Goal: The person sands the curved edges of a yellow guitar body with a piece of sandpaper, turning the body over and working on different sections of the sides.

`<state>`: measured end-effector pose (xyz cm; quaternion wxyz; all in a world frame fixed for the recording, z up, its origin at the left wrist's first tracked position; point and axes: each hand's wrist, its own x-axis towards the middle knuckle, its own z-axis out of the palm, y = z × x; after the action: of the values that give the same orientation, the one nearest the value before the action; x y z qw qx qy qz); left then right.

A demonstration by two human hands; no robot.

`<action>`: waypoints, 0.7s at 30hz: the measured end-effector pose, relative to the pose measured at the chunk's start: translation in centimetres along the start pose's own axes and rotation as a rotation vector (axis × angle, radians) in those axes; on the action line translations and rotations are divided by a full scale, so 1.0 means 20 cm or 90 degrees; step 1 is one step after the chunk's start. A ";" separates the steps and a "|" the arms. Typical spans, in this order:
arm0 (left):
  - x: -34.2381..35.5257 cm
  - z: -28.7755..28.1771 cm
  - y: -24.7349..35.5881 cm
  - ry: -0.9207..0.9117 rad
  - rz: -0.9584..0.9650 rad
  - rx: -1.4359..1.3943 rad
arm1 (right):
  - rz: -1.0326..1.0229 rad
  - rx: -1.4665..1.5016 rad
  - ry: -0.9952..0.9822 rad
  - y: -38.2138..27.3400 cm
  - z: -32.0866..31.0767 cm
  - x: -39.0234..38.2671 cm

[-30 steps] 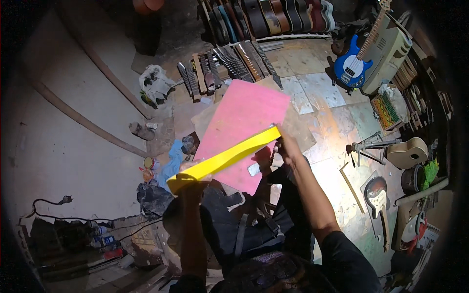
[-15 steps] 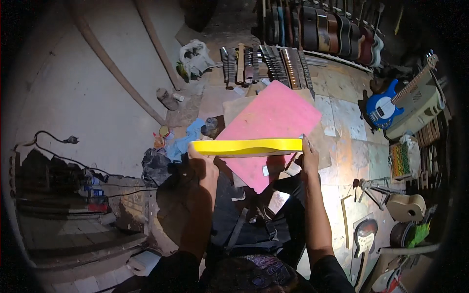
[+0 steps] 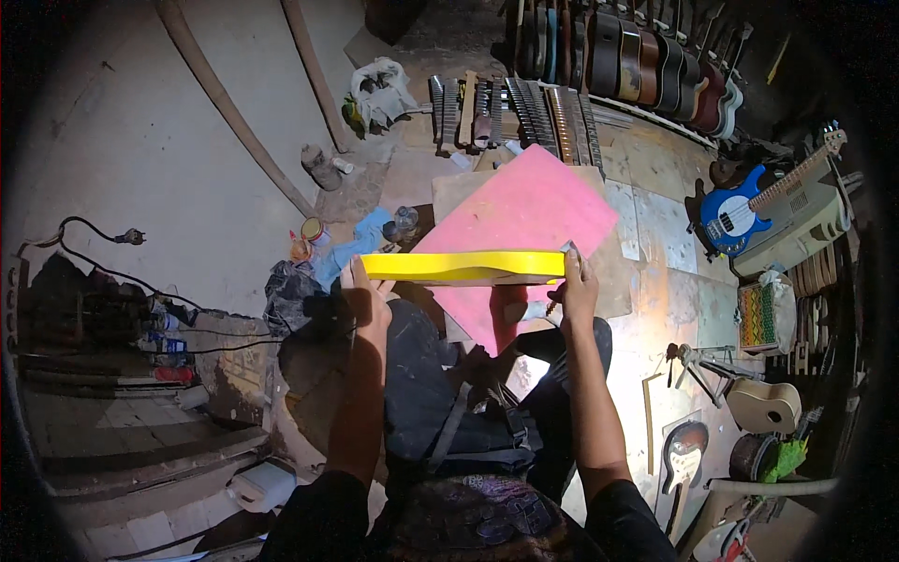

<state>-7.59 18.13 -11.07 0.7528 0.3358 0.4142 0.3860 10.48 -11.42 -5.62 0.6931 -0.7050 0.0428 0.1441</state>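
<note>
A yellow guitar body (image 3: 459, 266) is held up edge-on, its wavy side facing me. My left hand (image 3: 368, 298) grips its left end, thumb against the edge. At the other end my right hand (image 3: 580, 288) is closed on it, with a small greyish scrap (image 3: 568, 247) showing by the fingertips; I cannot make out what it is. Beneath lies a pink sheet (image 3: 543, 201), over a brown board (image 3: 613, 272) on the floor. The body's far face is hidden.
Several guitar necks (image 3: 520, 117) lie beyond the sheet, before a rack of guitars (image 3: 637, 70). A blue bass guitar (image 3: 735, 215) leans at the right. Left of the sheet are a blue cloth (image 3: 348, 258), a tin (image 3: 314, 229) and a black plastic bag (image 3: 292, 295).
The guitar body and both hands have shifted slightly left and away from me in the picture. More of my legs shows below it. Both hands keep their hold.
</note>
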 end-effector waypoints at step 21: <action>-0.42 0.76 -0.07 -0.628 0.546 0.846 | -0.154 -0.131 0.018 0.03 -0.14 -0.06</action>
<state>3.28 7.37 -2.59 0.2900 0.9481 0.0238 0.1282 9.59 -14.28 -5.97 0.6291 -0.7741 -0.0475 0.0533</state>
